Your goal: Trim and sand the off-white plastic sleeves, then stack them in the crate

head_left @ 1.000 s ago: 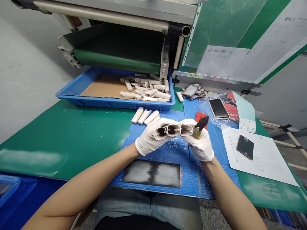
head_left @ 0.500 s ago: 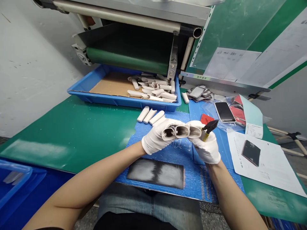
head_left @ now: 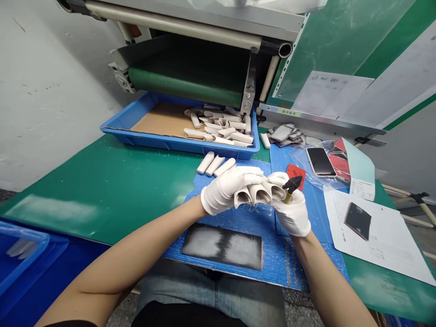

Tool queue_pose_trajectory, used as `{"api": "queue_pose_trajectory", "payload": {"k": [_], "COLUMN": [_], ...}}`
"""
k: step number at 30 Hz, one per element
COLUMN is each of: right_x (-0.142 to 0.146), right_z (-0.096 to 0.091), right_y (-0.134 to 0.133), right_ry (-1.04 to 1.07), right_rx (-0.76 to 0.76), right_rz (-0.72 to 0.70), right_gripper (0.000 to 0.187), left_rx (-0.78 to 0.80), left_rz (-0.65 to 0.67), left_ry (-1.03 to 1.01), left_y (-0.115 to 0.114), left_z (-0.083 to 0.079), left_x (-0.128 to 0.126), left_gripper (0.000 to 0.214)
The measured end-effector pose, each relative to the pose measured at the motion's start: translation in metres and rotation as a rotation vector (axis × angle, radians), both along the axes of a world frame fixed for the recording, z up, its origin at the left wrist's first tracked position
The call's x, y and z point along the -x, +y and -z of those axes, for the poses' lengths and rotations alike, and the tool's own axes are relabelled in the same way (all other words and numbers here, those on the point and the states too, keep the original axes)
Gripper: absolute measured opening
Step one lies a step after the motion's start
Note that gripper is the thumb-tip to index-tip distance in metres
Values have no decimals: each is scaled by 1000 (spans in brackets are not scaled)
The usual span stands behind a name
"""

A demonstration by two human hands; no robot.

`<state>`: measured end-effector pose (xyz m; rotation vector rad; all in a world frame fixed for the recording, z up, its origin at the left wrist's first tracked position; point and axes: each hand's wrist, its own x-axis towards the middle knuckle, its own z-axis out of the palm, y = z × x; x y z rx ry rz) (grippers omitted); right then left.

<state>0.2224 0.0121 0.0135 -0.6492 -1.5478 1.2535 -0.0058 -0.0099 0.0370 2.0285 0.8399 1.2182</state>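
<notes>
Three off-white hollow plastic shells (head_left: 261, 195) are held side by side above the blue mat, with their curved cut ends facing me. My left hand (head_left: 221, 190), in a white glove, is closed around them from the left and over the top. My right hand (head_left: 293, 212), gloved too, grips side cutters (head_left: 292, 183) with black jaws and a yellow handle, and its fingers touch the rightmost shell. Several similar shells (head_left: 214, 165) lie in a row on the mat just behind my left hand. Beneath my hands lies a dark abrasive-looking plate (head_left: 221, 247) with whitish worn patches.
A blue tray (head_left: 143, 138) holding a cardboard sheet and many shells stands under a green conveyor belt (head_left: 184, 84). To the right are a pile of small plates (head_left: 286, 134), a red card (head_left: 295, 172), a phone (head_left: 321, 161) and a paper sheet (head_left: 391, 245). A blue bin (head_left: 20, 268) is at lower left.
The three shells have tilted in my hands: their openings faced me squarely before, and now the curved cut edges point downward. The cutters stay in my right hand. The view has shifted slightly.
</notes>
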Motion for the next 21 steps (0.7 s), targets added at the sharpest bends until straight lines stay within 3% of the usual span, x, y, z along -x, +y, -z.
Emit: {"api": "queue_pose_trajectory", "payload": {"k": [5, 9, 14, 18, 21], "right_x": [3, 4, 4, 2, 3], "right_z": [-5, -12, -19, -24, -21], "right_y": [-8, -13, -22, -28, -26], "right_ry": [5, -32, -118, -163, -146], "right_rx": [-117, -237, -388, -515, -467], "right_rz": [41, 77, 119, 149, 136], "right_gripper": [35, 32, 38, 39, 35], "left_rx": [-97, -232, -221, -485, -581], "left_rz": [-208, -388, -421, -310, -314], "left_ry": [25, 18, 54, -11, 68], "left_y": [-16, -21, -13, -11, -11], "left_z": [-10, -3, 14, 15, 11], "left_x": [4, 10, 24, 30, 23], "left_gripper": [26, 35, 27, 13, 19]}}
